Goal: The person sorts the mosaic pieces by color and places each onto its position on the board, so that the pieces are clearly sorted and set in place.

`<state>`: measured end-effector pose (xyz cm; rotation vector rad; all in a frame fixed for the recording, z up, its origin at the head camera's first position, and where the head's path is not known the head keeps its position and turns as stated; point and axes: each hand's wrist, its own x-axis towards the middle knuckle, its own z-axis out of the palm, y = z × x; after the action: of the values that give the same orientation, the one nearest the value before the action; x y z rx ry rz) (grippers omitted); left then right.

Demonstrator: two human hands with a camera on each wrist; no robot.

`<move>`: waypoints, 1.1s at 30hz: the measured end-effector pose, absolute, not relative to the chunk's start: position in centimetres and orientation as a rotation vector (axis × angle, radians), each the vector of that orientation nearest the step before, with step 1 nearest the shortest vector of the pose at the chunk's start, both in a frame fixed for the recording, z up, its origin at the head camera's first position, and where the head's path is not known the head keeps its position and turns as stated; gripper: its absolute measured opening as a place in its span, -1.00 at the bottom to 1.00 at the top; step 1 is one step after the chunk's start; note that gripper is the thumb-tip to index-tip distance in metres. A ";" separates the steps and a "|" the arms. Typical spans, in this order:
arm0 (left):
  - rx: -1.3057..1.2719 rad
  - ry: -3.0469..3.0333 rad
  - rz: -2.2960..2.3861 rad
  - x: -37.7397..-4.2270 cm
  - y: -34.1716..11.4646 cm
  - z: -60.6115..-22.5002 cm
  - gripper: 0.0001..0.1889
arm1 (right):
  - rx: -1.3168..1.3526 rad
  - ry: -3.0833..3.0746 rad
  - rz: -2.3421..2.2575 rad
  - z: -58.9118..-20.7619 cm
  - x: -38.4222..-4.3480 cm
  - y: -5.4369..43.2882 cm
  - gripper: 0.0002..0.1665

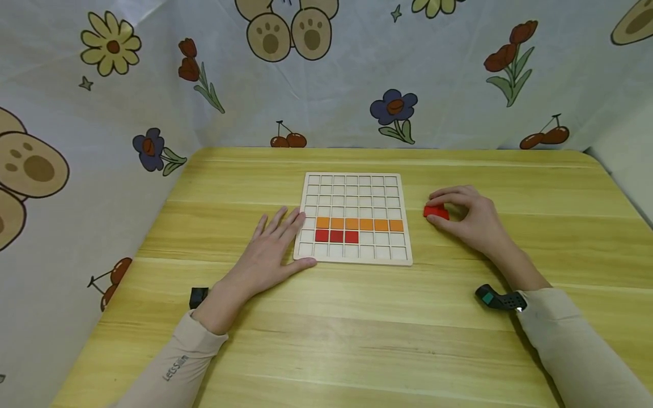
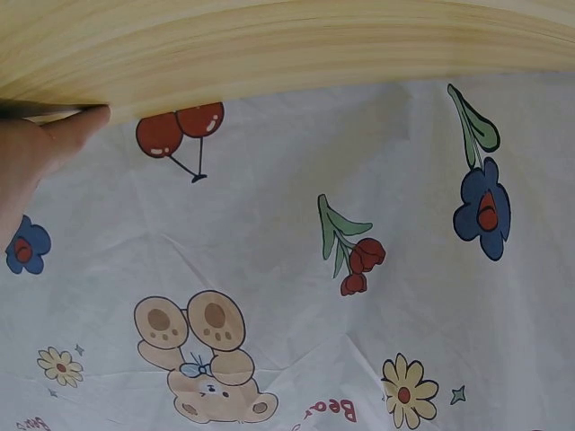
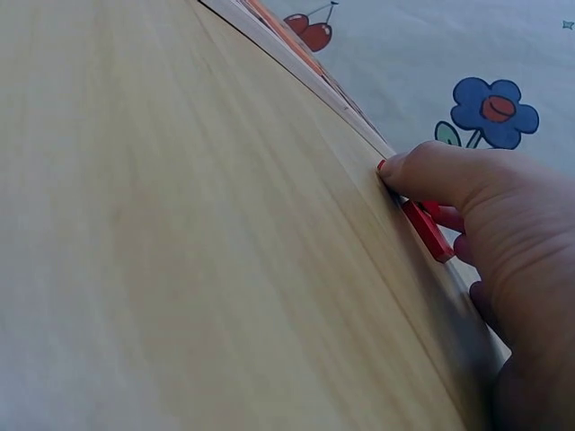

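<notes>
A square wooden grid board [image 1: 352, 258] lies on the table. Across it runs a row of orange tiles [image 1: 366, 225], and just below that sit 3 red tiles [image 1: 336, 236]. With fingers spread and fairly straight, my left hand [image 1: 267, 252] rests on the table, fingertips and thumb at the board's left edge. To the right of the board, my right hand [image 1: 471, 218] pinches at a red tile [image 3: 382, 166] between thumb and fingers. Another red tile [image 3: 428, 232] lies beside it under the fingers, partly covered.
The light wooden table [image 1: 357, 328] stretches around the board on all sides. Behind it hangs a pale cloth [image 1: 336, 96] printed with flowers, cherries and bears, which also covers the left side. Dark bands [image 1: 500, 299] circle both wrists.
</notes>
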<state>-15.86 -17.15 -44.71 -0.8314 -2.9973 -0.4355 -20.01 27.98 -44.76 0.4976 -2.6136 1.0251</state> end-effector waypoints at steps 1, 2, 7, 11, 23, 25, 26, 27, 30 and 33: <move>-0.830 -2.997 -0.437 -15.9 -17.1 -44.7 0.04 | 0.495 -2.618 1.027 -44.7 -20.0 27.9 -0.74; -0.829 -2.998 -0.436 -15.8 -17.1 -44.7 0.04 | 0.494 -2.623 1.025 -44.7 -19.9 27.9 -0.74; -0.829 -2.997 -0.449 -15.8 -17.1 -44.6 0.04 | 0.501 -2.648 1.011 -44.5 -19.9 27.8 -0.74; -0.829 -3.002 -0.461 -15.7 -17.1 -44.5 0.04 | 0.502 -2.641 1.007 -44.5 -19.8 27.8 -0.75; -0.839 -2.988 -0.458 -15.7 -17.3 -44.7 0.03 | 0.557 -2.563 1.025 -44.2 -19.4 25.9 -0.71; -0.837 -2.989 -0.459 -15.7 -17.3 -44.8 0.03 | 0.588 -2.566 1.029 -44.1 -19.2 25.3 -0.71; -0.837 -2.990 -0.458 -15.7 -17.3 -44.8 0.03 | 0.599 -2.566 1.034 -44.1 -19.1 25.0 -0.70; -0.838 -2.990 -0.457 -15.7 -17.3 -44.8 0.03 | 0.608 -2.567 1.049 -44.1 -19.0 24.6 -0.70; -0.841 -2.987 -0.452 -15.8 -17.3 -44.8 0.03 | 0.634 -2.564 1.075 -44.0 -18.6 23.5 -0.67; -0.841 -2.985 -0.449 -15.8 -17.3 -44.8 0.03 | 0.680 -2.552 1.069 -43.8 -18.2 22.2 -0.66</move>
<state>-15.80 -17.28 -44.80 -0.8407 -2.9850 -0.4493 -18.24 22.18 -43.82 0.6799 -2.5516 1.0688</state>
